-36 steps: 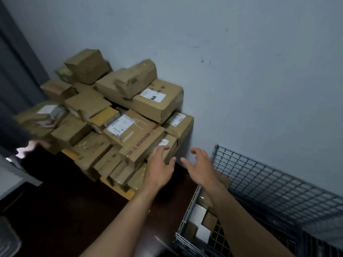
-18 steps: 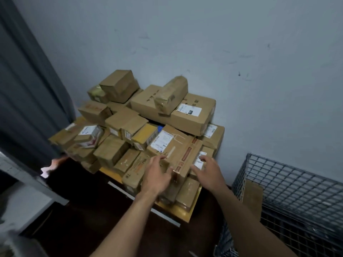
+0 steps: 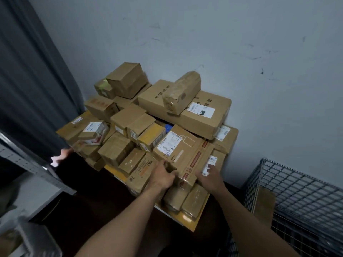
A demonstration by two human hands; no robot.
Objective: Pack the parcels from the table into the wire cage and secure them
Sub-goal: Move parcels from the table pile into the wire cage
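Several brown cardboard parcels are piled on a yellow-topped table (image 3: 192, 226) against the wall. At the front of the pile lies a flat parcel (image 3: 185, 151) with red print and a white label. My left hand (image 3: 163, 176) curls over its near left edge. My right hand (image 3: 210, 176) holds its near right edge, thumb up beside a small white label; its fingers are partly hidden. The wire cage (image 3: 297, 190) stands at the right, with a brown parcel (image 3: 263, 204) leaning inside its near wall.
A grey curtain (image 3: 33, 86) hangs at the left, with a grey metal shelf frame (image 3: 37, 169) below it. Another person's hand (image 3: 62, 156) shows beside the pile's left edge. The floor in front of the table is dark.
The view has swung left and closer to the pile. Both my hands reached forward from above the cage's edge and closed on the front flat parcel.
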